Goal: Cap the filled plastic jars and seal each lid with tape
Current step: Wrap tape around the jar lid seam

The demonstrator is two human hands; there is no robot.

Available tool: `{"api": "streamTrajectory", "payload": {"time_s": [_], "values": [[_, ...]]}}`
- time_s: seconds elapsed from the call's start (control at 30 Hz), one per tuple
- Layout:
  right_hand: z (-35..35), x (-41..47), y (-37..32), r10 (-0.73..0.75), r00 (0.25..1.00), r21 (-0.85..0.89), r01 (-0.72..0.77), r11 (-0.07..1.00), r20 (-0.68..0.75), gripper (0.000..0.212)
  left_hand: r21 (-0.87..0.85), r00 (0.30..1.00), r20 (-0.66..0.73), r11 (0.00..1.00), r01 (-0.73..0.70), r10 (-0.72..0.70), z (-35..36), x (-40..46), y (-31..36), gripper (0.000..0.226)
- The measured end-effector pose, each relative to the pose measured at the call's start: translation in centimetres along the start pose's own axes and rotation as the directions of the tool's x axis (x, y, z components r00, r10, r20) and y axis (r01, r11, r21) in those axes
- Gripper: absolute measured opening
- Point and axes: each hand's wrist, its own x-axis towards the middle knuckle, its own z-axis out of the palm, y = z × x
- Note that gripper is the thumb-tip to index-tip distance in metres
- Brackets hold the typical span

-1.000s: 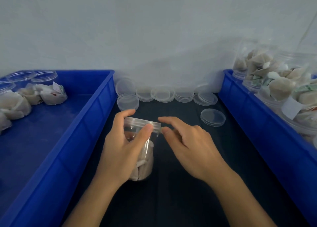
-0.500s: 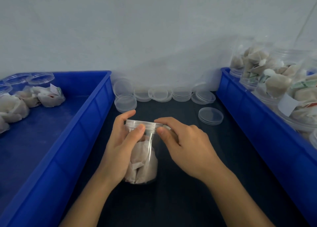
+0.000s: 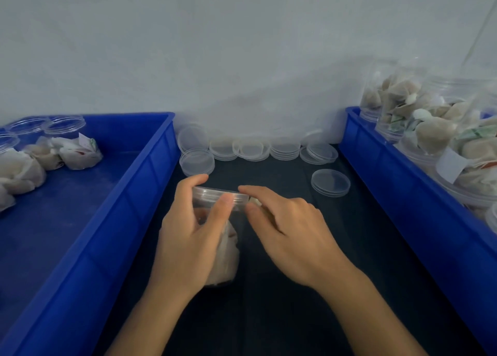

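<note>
Jar (image 3: 224,251) tipped back toward upright since half a second ago — left hand (image 3: 188,237) wraps it. Right hand (image 3: 290,234) pinches at the lid (image 3: 219,194) rim; likely taping, tape not visible.

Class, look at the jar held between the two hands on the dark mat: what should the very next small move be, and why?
Probably press the lid down and check it sits level. The left hand grips the filled jar near its top, the right hand pinches at the lid's edge, and no tape is visible yet.
</note>
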Motion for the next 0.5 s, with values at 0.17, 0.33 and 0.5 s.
{"api": "streamTrajectory", "payload": {"time_s": [0.17, 0.33, 0.5], "values": [[-0.5, 0.3, 0.9, -0.006, 1.0, 0.037, 0.006, 0.999, -0.005, 0.038, -0.14, 0.999, 0.018, 0.989, 0.039, -0.037, -0.5, 0.1, 0.0, 0.056], [-0.5, 0.6, 1.8, 0.026, 1.0, 0.15, -0.028, 0.988, 0.011, 0.037, -0.239, 0.998, 0.033, 0.97, 0.054, -0.047, -0.3, 0.0, -0.2, 0.053], [-0.9, 0.6, 2.2, 0.055, 0.998, 0.227, -0.059, 0.972, 0.022, 0.038, -0.276, 0.994, 0.099, 0.958, 0.077, -0.052, -0.2, 0.1, -0.2, 0.053]]}}
